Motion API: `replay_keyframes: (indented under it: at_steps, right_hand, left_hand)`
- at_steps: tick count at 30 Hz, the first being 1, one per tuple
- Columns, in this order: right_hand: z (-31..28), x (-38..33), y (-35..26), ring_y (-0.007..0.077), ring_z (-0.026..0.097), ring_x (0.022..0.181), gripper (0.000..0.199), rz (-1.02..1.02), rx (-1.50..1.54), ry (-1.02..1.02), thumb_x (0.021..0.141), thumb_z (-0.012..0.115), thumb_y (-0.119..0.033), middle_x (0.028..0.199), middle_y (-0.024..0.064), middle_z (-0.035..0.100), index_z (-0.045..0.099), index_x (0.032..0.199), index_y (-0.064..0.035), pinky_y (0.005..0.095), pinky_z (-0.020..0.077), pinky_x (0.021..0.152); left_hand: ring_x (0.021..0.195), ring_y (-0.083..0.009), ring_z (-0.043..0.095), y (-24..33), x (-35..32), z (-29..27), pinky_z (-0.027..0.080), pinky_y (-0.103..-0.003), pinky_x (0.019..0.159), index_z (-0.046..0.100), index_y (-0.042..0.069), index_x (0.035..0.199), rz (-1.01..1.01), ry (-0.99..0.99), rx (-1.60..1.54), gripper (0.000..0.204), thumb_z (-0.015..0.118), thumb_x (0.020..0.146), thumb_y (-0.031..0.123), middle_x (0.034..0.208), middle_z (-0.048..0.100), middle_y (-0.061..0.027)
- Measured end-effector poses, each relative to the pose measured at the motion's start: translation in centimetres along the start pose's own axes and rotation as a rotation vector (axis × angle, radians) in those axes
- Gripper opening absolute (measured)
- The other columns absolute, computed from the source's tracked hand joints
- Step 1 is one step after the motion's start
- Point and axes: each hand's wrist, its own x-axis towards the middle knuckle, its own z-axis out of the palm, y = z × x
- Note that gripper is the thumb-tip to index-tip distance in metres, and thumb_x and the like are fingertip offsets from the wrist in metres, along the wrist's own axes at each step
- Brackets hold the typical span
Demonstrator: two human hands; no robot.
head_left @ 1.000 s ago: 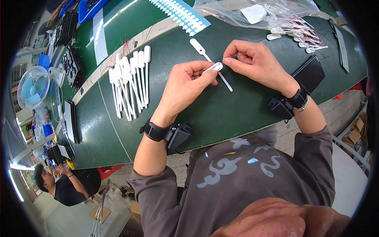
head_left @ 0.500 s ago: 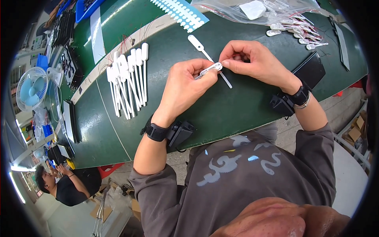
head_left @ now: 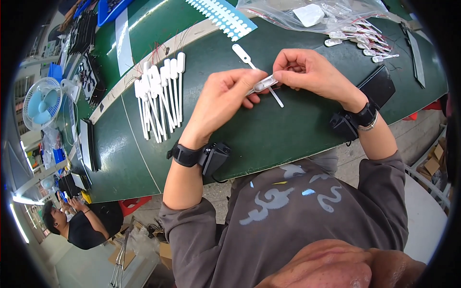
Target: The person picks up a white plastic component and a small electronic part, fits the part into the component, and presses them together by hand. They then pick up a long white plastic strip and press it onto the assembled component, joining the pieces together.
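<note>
White oblong plastic casing (head_left: 264,85), one: above a dark-green tabletop (head_left: 269,139), pinched by left hand (head_left: 218,101) and, at its far tip, right hand (head_left: 312,77), over a white paddle-headed plastic stick (head_left: 240,52), liable to drop should both grips slacken.

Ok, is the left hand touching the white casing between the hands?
Touching: the head view shows the left hand pinching the left end of the white casing.
</note>
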Motion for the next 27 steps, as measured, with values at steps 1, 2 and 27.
replay_keyframes:
  at_steps: [1,2,27]
  right_hand:
    - [-0.2,0.0,0.0,0.0010,0.050,0.070,0.016,-0.002,-0.002,0.003,0.097,0.065,-0.019,0.082,-0.0041,0.060,0.062,0.096,-0.0037,0.0174,0.0415,0.063]
    - [-0.4,0.1,0.0,0.0012,0.051,0.069,0.016,0.010,0.005,0.040,0.097,0.065,-0.020,0.083,-0.0035,0.061,0.062,0.096,-0.0042,0.0174,0.0415,0.062]
    - [-1.5,0.1,-0.4,0.0070,0.060,0.070,0.022,0.030,0.344,0.338,0.099,0.060,-0.029,0.089,0.0035,0.068,0.060,0.100,-0.0077,0.0203,0.0482,0.062]
  left_hand:
    - [0.078,-0.0063,0.060,0.1,0.0,-0.2,0.048,-0.022,0.070,0.073,-0.002,0.109,0.004,-0.002,0.001,0.033,0.066,0.097,0.028,0.092,0.073,-0.0043]
    - [0.078,-0.0072,0.061,0.2,0.0,-0.5,0.048,-0.022,0.070,0.073,-0.001,0.109,0.050,0.075,0.018,0.031,0.066,0.097,0.027,0.093,0.073,-0.0048]
    - [0.075,-0.0156,0.066,-0.9,0.5,-0.9,0.052,-0.026,0.068,0.074,0.004,0.107,0.348,0.444,0.407,0.018,0.070,0.091,0.011,0.091,0.072,-0.0064]
